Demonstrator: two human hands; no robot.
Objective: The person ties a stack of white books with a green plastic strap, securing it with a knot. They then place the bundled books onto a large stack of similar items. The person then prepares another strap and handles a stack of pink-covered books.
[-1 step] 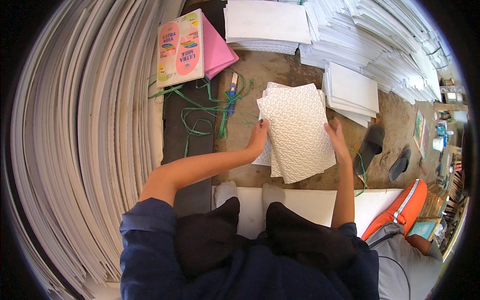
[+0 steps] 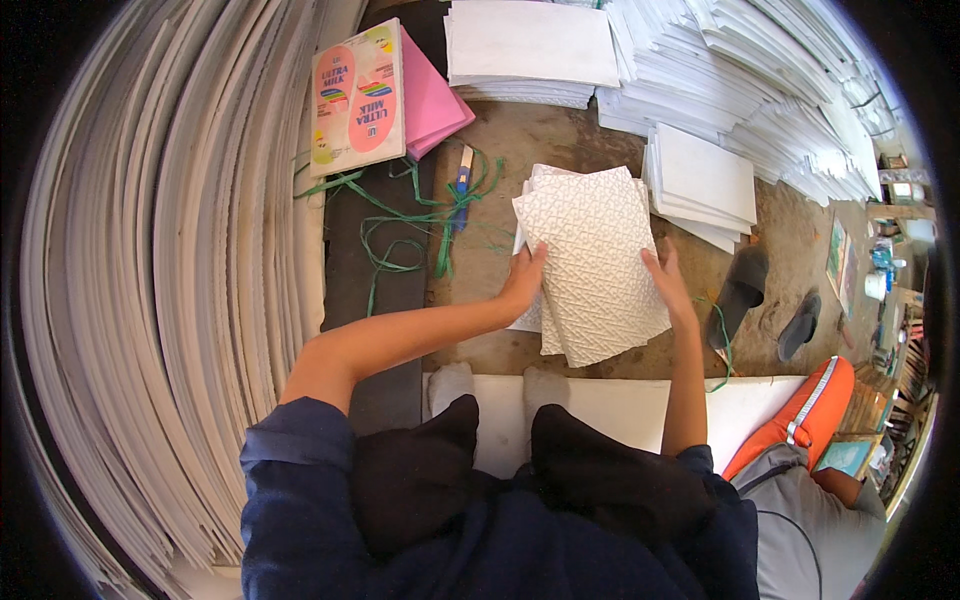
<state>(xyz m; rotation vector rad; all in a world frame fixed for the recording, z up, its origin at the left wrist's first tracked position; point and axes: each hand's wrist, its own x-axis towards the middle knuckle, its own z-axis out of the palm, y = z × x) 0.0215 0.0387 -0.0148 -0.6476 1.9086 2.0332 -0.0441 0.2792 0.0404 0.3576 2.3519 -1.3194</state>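
Observation:
In front of my feet lies a stack of off-white embossed sheets (image 2: 590, 270), their corners unevenly lined up. My left hand (image 2: 524, 278) grips its left edge, the thumb on the top sheet and the other fingers partly hidden. On the opposite side my right hand (image 2: 668, 277) holds the right edge, with its thumb at the rim and its fingers up along the side. Left of the stack, a blue utility knife (image 2: 462, 190) rests among loose green plastic twine (image 2: 400, 215).
Tall piles of sheets (image 2: 180, 270) rise along the left. White sheet stacks (image 2: 530, 45) stand at the back, with a smaller one (image 2: 705, 180) right of the embossed sheets. A printed board (image 2: 358, 95) lies over pink sheets (image 2: 432, 95). Dark slippers (image 2: 742, 285) and a person in grey (image 2: 800, 520) are at right.
My left hand has shifted slightly right, its thumb further over the top sheet. My right thumb has come slightly inward against the right edge. The stack stays in place.

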